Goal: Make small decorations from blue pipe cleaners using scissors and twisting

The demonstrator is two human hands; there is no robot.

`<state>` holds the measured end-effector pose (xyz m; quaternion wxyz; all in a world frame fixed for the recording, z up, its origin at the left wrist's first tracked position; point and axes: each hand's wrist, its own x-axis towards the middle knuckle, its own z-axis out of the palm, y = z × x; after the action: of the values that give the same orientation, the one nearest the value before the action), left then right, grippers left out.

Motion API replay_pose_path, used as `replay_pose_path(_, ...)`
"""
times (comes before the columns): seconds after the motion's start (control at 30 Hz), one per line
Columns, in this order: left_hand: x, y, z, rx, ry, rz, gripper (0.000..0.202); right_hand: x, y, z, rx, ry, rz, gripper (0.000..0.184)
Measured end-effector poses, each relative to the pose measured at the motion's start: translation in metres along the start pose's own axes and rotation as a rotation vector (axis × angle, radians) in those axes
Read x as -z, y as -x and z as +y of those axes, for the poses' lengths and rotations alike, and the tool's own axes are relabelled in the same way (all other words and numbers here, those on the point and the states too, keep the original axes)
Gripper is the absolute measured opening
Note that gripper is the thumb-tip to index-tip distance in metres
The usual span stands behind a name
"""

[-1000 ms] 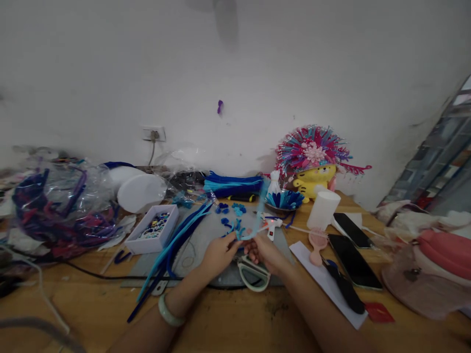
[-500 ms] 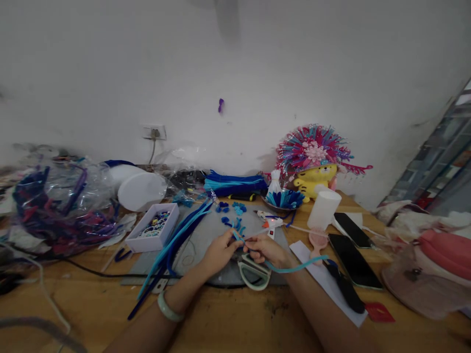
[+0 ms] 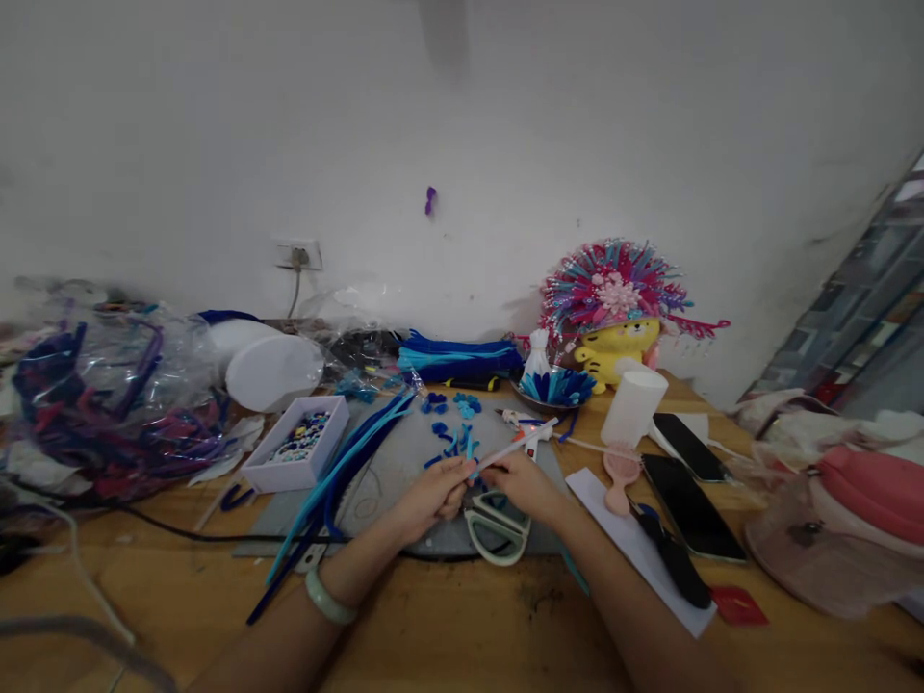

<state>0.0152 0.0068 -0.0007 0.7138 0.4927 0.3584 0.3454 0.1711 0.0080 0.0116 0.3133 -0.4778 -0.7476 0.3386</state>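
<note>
My left hand (image 3: pixel 439 493) is closed, pinching a pale translucent stick (image 3: pixel 516 443) that slants up to the right, with a bit of light blue pipe cleaner at its fingertips. My right hand (image 3: pixel 526 486) is closed close beside it, fingers curled and partly hidden. From under the right forearm comes the tail of a light blue pipe cleaner (image 3: pixel 576 575). Scissors (image 3: pixel 498 531) with pale green handles lie just below the hands. Beyond them are small blue bent pipe-cleaner pieces (image 3: pixel 454 438) and a white glue gun (image 3: pixel 532 438) with a lit switch.
Long blue pipe cleaners (image 3: pixel 346 472) lie left on the grey mat (image 3: pixel 394 462), beside a box of beads (image 3: pixel 293 472). A bowl of blue pieces (image 3: pixel 555 388) stands behind. Phones (image 3: pixel 693 505), a pink hairbrush (image 3: pixel 621 476) and a white cylinder (image 3: pixel 635 409) are right. A black cable (image 3: pixel 180 531) crosses left.
The stick has swung from nearly level to tilting up to the right. My right hand has turned over beside the left, and the pipe cleaner's tail has dropped from across the wrist to beneath the forearm.
</note>
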Motion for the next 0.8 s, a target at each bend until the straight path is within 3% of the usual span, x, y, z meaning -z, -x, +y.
replay_pose_path(0.07, 0.002, 0.001, 0.000, 0.032, 0.047, -0.036, 0.037, 0.004, 0.001, -0.001, 0.185, 0.129, 0.091, 0.024)
replay_pose_path(0.13, 0.002, 0.002, 0.001, 0.060, 0.081, -0.066, 0.035, 0.005, 0.003, -0.003, 0.277, 0.288, 0.196, 0.026)
replay_pose_path(0.27, -0.002, 0.003, 0.003, 0.061, 0.082, -0.067, 0.033, 0.002, 0.004, -0.003, 0.262, 0.470, 0.437, 0.017)
replay_pose_path(0.4, -0.003, 0.000, 0.004, -0.127, -0.097, 0.122, 0.031, 0.000, 0.002, -0.003, 0.189, 0.349, 0.667, 0.016)
replay_pose_path(0.47, -0.001, -0.001, 0.005, -0.248, -0.304, 0.245, 0.029, 0.000, 0.001, -0.005, 0.035, 0.156, 0.583, 0.012)
replay_pose_path(0.53, 0.002, -0.001, 0.007, -0.346, -0.551, 0.317, 0.027, -0.002, 0.000, -0.008, -0.189, -0.145, 0.370, 0.015)
replay_pose_path(0.6, 0.005, 0.001, 0.007, -0.395, -0.781, 0.321, 0.025, -0.006, 0.001, -0.010, -0.369, -0.515, 0.168, 0.021)
replay_pose_path(0.67, 0.008, 0.003, 0.007, -0.412, -0.957, 0.288, 0.026, -0.009, 0.001, -0.013, -0.476, -0.835, 0.050, 0.026)
replay_pose_path(0.8, 0.011, 0.004, 0.004, -0.443, -1.150, 0.222, 0.027, -0.011, 0.002, -0.014, -0.672, -1.048, -0.088, 0.030)
